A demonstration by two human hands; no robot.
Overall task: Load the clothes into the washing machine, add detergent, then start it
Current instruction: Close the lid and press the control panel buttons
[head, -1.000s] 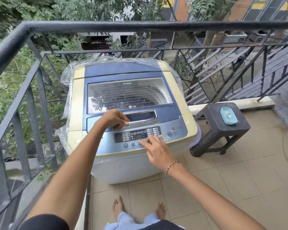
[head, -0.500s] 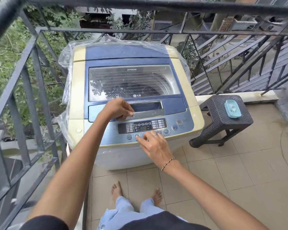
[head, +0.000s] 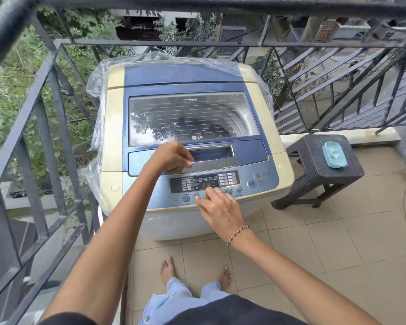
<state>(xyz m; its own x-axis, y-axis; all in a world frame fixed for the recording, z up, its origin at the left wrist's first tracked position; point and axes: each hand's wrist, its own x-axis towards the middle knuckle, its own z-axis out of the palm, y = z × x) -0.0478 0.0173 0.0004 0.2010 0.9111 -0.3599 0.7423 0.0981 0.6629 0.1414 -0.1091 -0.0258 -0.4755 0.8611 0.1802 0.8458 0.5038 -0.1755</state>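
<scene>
A blue and cream top-loading washing machine stands on the balcony with its glass lid closed; dark contents show dimly through it. My left hand rests curled at the left end of the silver lid handle. My right hand hovers over the control panel, fingers spread, fingertips on the row of round buttons below the display. The display shows faint lit digits. No clothes or detergent lie outside the machine.
A black metal railing runs along the left and back. A dark woven stool stands right of the machine, with a teal soap dish on it. Clear plastic wrap hangs off the machine's back and left side. My bare feet stand on beige tiles.
My right hand has slid slightly left along the button row. The left hand stays on the lid handle. The camera has tilted down and closer.
</scene>
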